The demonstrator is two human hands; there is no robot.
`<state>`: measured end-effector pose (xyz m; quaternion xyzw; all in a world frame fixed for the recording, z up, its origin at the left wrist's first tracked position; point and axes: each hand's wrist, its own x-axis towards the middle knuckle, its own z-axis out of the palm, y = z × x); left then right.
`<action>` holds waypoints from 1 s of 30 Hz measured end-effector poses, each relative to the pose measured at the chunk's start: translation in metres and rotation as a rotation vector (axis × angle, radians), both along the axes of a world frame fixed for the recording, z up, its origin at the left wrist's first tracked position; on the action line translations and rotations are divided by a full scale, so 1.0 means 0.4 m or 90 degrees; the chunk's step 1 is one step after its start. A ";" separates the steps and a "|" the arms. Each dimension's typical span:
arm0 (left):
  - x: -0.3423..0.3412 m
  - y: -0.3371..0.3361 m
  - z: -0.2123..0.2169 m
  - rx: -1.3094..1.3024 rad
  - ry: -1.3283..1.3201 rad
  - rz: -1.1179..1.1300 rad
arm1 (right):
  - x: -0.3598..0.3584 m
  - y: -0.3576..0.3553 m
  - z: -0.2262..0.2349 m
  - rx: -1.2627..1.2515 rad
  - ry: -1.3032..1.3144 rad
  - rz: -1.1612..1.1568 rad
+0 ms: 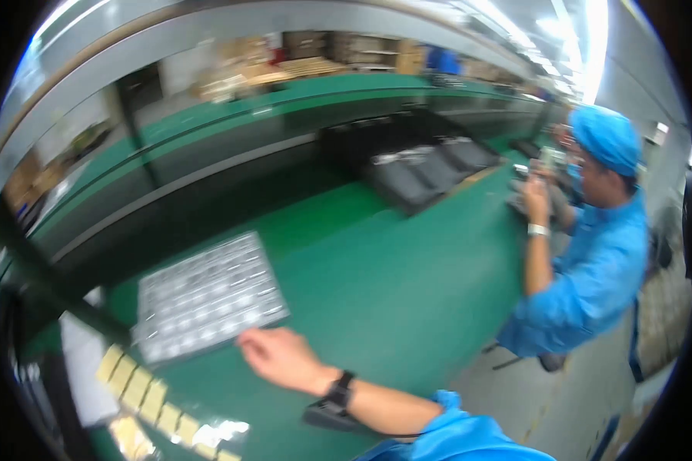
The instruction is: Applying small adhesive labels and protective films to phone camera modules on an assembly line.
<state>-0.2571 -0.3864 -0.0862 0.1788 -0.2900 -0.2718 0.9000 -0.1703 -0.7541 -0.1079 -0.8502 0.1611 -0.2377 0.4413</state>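
My right hand [281, 359] is near the bottom right corner of a shiny grey tray [207, 300]. My fingers are curled in, but it is too blurry here, so I can't tell if they hold or touch anything. I can't see my left hand. The tray lies on the green surface [392, 269], over on the left, and it has rows of little pockets. I wear a black band [340, 390] on my wrist and a blue sleeve [469, 439]. Near the tray is a row of pale yellow pieces [148, 396], next to a white sheet [86, 373]. Farther back sit big black bins [423, 169]. On my right, a person in a blue cap [606, 138] has both arms lifted.
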 end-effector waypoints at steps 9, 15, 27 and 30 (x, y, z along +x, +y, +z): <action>-0.435 0.107 0.093 0.237 -0.084 0.634 | -0.008 -0.001 -0.025 0.104 -0.036 -0.005; -0.549 0.050 0.081 0.305 -0.075 0.840 | 0.001 0.010 -0.039 0.169 -0.042 0.027; -0.623 0.025 0.060 0.403 -0.031 1.003 | 0.000 -0.011 -0.049 0.158 -0.029 0.055; -0.620 0.026 0.050 0.420 -0.009 1.012 | 0.000 -0.011 -0.048 0.151 -0.029 0.053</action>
